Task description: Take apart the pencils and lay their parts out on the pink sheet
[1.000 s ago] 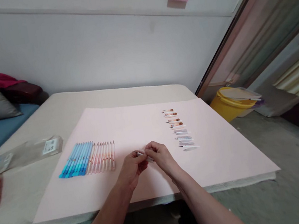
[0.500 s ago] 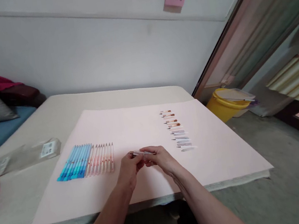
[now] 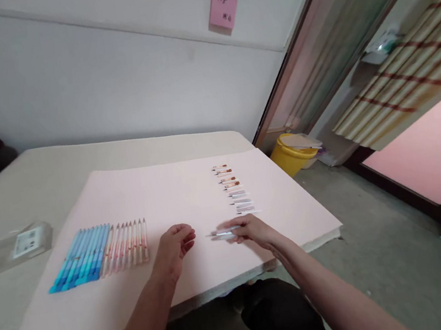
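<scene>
Between the fingers of my right hand (image 3: 251, 229) is a slim pale pen part (image 3: 223, 234), its thin end pointing left, just above or on the pink sheet. Whether it is one piece or two I cannot tell. My left hand (image 3: 178, 245) holds nothing; its fingers are loosely curved and apart. Left of it lie a row of clear pens with reddish marks (image 3: 126, 244) and a row of blue pens (image 3: 82, 256), side by side. Beyond my right hand, thin refills and short pen pieces (image 3: 232, 185) form a column, brown-ended at the far end, pale grey nearer.
A pink sheet (image 3: 166, 190) covers much of the table (image 3: 53, 163). A clear plastic bag with a label (image 3: 27, 241) lies at the left. On the floor past the right edge stands a yellow bucket (image 3: 288, 157). A pink note (image 3: 224, 5) hangs on the wall.
My hands were together on a slim pen piece; now they are apart. My right hand holds a pen part near the column, and my left has let go. The view has turned right.
</scene>
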`<state>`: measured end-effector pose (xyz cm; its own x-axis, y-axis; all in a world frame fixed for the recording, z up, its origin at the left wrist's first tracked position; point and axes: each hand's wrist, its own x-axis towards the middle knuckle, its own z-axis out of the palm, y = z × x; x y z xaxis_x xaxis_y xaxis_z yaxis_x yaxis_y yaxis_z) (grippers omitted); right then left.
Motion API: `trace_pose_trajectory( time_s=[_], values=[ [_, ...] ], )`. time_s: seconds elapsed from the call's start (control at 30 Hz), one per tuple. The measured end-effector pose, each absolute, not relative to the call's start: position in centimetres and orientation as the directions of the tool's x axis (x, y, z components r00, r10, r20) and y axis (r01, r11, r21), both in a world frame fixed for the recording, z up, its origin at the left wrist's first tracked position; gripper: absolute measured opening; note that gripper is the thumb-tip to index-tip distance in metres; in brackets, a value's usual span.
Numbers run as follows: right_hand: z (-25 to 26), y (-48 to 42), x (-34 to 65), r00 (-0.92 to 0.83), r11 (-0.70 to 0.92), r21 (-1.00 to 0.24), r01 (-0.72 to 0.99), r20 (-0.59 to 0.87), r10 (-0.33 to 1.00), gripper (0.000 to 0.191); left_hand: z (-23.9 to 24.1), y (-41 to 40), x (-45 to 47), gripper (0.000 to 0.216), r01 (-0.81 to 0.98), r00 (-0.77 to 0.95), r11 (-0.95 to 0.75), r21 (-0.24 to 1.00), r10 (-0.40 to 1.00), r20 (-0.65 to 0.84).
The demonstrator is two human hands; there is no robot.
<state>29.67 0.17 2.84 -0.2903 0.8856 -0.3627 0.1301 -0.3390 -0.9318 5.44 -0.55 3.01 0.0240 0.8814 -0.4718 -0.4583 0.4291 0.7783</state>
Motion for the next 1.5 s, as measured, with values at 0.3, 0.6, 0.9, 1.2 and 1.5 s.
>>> trace_pose_trajectory(
  time_s=[0.3,0.6,0.9,1.2,1.5],
  values=[
    [0.0,0.0,41.3,-0.131,-0.469,-0.845,0.259,-0.511,0.849,0.037,2.5,-0.4,5.5,0.021,-0.470,0.073,0.453,0.758,0.875,-0.478],
    [-1.3,2.5,41.2,-0.096,-0.299,-0.843,0.447,-0.377,0.921,0.032,2.1,0.2,5.7,0.019,-0.468,0.080,0.469,0.750,0.867,-0.492],
    [-1.9,2.1,41.0,-0.101,0.019,-0.728,0.686,-0.069,0.993,0.026,2.3,0.3,5.7,0.016,-0.464,0.079,0.476,0.747,0.862,-0.501],
    [-2.2,-0.1,42.7,-0.109,0.140,-0.474,0.869,0.092,0.990,0.036,2.9,0.1,5.4,0.016,-0.486,0.078,0.462,0.742,0.869,-0.489],
    [-4.0,-1.4,41.5,-0.091,0.135,-0.369,0.919,0.134,0.987,0.046,3.0,-0.2,5.0,0.017,-0.485,0.085,0.453,0.748,0.876,-0.475]
  ],
)
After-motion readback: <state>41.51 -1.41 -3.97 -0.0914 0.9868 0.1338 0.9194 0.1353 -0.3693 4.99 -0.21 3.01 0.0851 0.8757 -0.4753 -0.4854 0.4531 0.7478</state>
